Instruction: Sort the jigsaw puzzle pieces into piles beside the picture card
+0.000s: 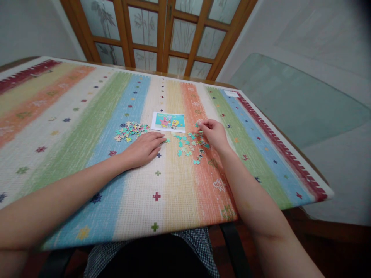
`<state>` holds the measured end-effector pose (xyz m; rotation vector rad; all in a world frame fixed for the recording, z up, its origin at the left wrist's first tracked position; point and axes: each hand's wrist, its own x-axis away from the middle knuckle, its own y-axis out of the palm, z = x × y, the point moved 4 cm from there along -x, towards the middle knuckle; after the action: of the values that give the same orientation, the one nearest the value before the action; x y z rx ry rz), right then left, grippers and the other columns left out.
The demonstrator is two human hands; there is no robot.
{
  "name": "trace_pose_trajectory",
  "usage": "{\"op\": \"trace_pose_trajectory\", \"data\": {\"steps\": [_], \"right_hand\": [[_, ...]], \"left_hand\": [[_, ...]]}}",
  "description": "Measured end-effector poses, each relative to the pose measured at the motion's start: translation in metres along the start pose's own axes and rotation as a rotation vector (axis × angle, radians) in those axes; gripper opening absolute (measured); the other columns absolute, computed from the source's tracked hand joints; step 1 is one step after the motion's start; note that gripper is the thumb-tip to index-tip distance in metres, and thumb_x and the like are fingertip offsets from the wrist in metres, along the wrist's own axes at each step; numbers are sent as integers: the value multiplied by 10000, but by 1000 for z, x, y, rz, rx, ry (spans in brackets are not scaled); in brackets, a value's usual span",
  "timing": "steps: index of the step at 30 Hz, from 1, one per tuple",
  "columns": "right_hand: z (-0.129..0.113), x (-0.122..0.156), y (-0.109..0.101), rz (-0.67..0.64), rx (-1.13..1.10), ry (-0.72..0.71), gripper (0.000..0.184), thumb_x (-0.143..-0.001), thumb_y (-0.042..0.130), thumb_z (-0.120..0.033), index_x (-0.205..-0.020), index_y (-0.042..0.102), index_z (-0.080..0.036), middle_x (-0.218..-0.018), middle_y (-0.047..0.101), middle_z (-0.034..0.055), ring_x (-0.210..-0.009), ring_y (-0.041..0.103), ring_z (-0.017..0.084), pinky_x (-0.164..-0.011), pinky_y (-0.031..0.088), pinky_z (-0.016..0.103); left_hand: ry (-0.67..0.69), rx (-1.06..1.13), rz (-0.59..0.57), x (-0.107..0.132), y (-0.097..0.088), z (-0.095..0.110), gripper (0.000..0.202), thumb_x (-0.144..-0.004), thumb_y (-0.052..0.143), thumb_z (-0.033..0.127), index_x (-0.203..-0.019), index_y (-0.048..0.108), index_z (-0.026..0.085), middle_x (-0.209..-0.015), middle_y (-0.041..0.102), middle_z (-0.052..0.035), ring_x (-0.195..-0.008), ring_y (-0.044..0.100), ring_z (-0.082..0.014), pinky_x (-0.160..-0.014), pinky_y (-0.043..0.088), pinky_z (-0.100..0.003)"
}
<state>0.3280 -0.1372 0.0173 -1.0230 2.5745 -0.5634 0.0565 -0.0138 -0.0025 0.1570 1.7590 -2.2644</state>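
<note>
My left hand (146,148) lies palm down on the striped tablecloth, its fingers stretched out. A teal jigsaw piece (167,141) is right by its fingertips. Beyond that hand is a heap of mixed jigsaw pieces (130,131). My right hand (215,133) is closed in a pinch on a small pale jigsaw piece (199,122), partly covered by the fingers. Loose, mostly teal pieces (188,143) are spread between the hands, closer to the right one. A printed picture card (169,122) with cartoon figures on a teal ground lies just past them.
The striped tablecloth (142,200) covers a large table. A small white label (232,94) is at its far right corner. Wooden doors with glass panes (158,34) stand behind the table. A pale green panel (286,96) is on the right.
</note>
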Motion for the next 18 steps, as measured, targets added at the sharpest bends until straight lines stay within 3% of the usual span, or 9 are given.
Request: {"op": "trace_pose_trajectory", "data": {"steps": [5, 11, 18], "right_hand": [[14, -11, -11, 101, 388, -107, 279, -833, 652, -437, -777, 748, -181, -699, 673, 46, -697, 590, 202, -677, 418, 334], [29, -16, -11, 99, 573, -102, 318, -859, 622, -444, -824, 810, -189, -722, 695, 69, -719, 597, 226, -676, 404, 337], [32, -15, -13, 133, 758, -104, 312, -911, 632, -457, -885, 823, -211, -907, 720, 126, -869, 633, 284, -762, 439, 385]], "left_hand": [[4, -16, 14, 0, 0, 0, 397, -1072, 395, 266, -1415, 576, 179, -1474, 597, -144, -1414, 514, -262, -1200, 415, -507], [-1, -31, 4, -1, 3, 0, 396, -1074, 394, 254, -1416, 575, 167, -1504, 573, -143, -1431, 498, -262, -1211, 412, -487], [-7, -30, -10, 0, 4, 1, 418, -1079, 380, 246, -1432, 565, 117, -1527, 543, -176, -1446, 478, -280, -1241, 377, -484]]}}
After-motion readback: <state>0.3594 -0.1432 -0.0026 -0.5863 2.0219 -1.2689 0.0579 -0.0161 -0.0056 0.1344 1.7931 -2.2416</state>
